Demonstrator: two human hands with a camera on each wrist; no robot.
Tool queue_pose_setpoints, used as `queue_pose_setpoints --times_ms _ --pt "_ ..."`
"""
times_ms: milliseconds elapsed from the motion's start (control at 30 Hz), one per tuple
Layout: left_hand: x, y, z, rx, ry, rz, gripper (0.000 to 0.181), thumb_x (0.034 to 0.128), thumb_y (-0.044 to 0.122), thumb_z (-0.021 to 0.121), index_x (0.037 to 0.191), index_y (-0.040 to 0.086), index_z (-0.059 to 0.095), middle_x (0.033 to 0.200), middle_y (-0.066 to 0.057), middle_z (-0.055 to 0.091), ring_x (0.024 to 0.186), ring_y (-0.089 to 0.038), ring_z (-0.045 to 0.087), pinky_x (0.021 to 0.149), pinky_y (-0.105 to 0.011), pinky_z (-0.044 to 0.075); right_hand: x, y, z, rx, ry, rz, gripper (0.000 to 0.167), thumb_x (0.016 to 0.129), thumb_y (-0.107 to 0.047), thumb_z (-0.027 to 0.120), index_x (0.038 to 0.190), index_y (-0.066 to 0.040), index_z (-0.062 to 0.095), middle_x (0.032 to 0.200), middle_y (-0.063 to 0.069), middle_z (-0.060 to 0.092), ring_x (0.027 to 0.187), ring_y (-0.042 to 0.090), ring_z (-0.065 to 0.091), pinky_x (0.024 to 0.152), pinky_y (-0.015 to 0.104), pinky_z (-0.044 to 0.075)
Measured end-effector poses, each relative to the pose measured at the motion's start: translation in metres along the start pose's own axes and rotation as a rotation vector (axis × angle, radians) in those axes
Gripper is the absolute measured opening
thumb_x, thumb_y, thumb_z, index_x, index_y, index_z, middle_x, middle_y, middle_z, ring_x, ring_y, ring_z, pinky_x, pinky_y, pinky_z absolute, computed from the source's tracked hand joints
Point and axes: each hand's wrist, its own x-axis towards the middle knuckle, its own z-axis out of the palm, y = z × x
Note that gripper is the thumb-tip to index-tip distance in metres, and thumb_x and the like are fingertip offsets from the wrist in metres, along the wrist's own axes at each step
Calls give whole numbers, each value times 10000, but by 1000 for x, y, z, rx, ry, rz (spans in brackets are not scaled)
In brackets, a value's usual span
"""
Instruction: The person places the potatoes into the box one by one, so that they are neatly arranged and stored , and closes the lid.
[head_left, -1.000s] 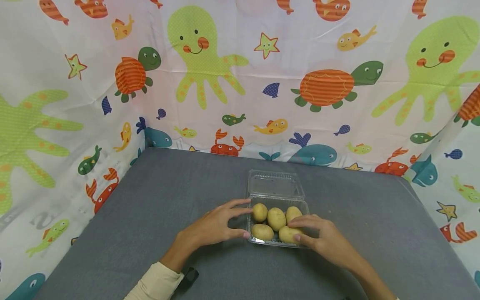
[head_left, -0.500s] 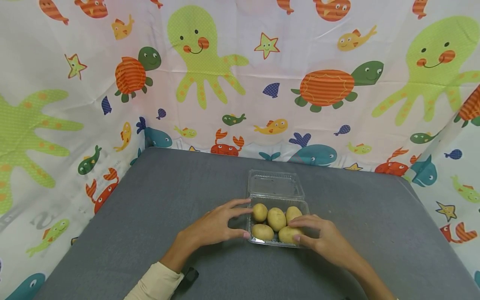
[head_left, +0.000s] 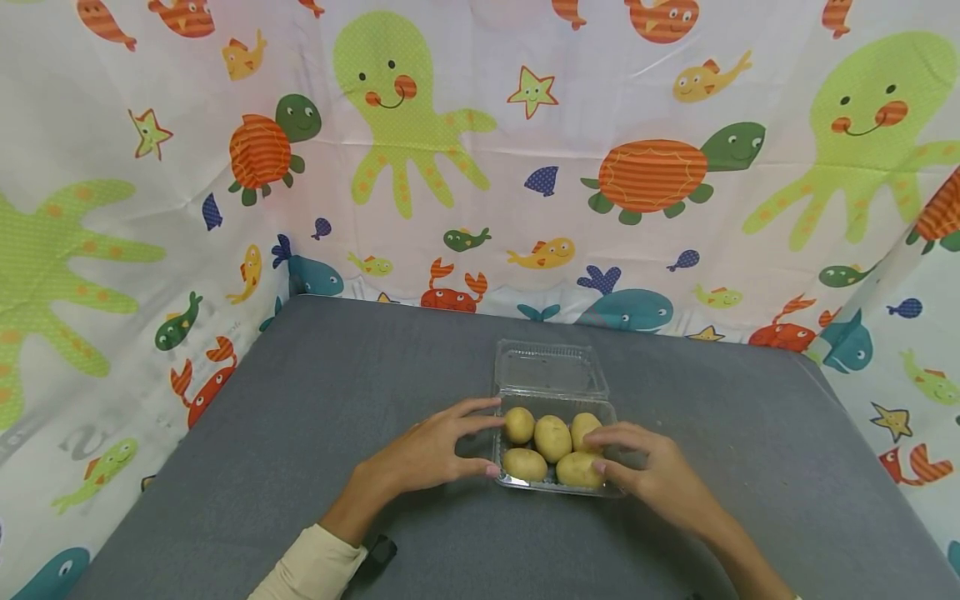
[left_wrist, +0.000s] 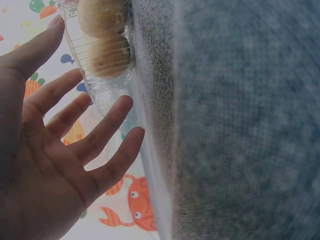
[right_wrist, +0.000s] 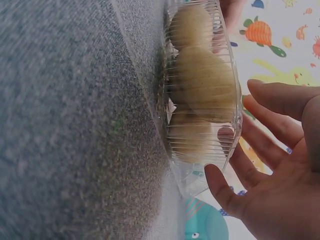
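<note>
A clear plastic clamshell container stands on the grey table with its lid folded back flat behind it. Several pale yellow potatoes lie inside in two rows. At the container's left rim is my left hand, thumb and fingers spread and straight; the left wrist view shows the thumb tip against the rim. My right hand hovers over the right rim with fingers relaxed, close to the front right potato. In the right wrist view its fingertips are beside the container's wall, holding nothing.
Grey cloth-covered table surrounds the container on all sides. A white curtain printed with sea animals hangs behind the table and along both sides. A dark strap sits at the left wrist, by the light sleeve.
My right hand has drawn back slightly to the right, its fingers coming off the front right potato. The left hand, container and potatoes keep their places.
</note>
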Motion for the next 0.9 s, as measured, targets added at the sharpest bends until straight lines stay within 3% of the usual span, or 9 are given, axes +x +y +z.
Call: queue_pose_setpoints --times_ms 333,633,900 --pt "0 0 0 1 1 -4 713 928 604 758 1558 346 549 1703 189 315 1543 -222 383 1154 -618 422 3 3 -2 13 37 26 260 971 -205 797 1230 -181 782 1245 -89 720 1149 76 659 938 419 592" --pt "0 0 0 0 1 -4 715 926 605 759 1557 341 552 1704 180 320 1546 -224 377 1166 -626 405 7 3 -4 21 93 42 332 975 -174 793 1298 -123 738 1243 20 721 1107 207 692 926 429 598" --pt "0 0 0 -2 0 4 708 933 589 761 1558 329 554 1705 171 323 1547 -217 376 1167 -614 412 11 1 -5 7 145 40 358 979 -122 779 1331 -102 722 1237 22 725 1117 188 685 925 375 582"
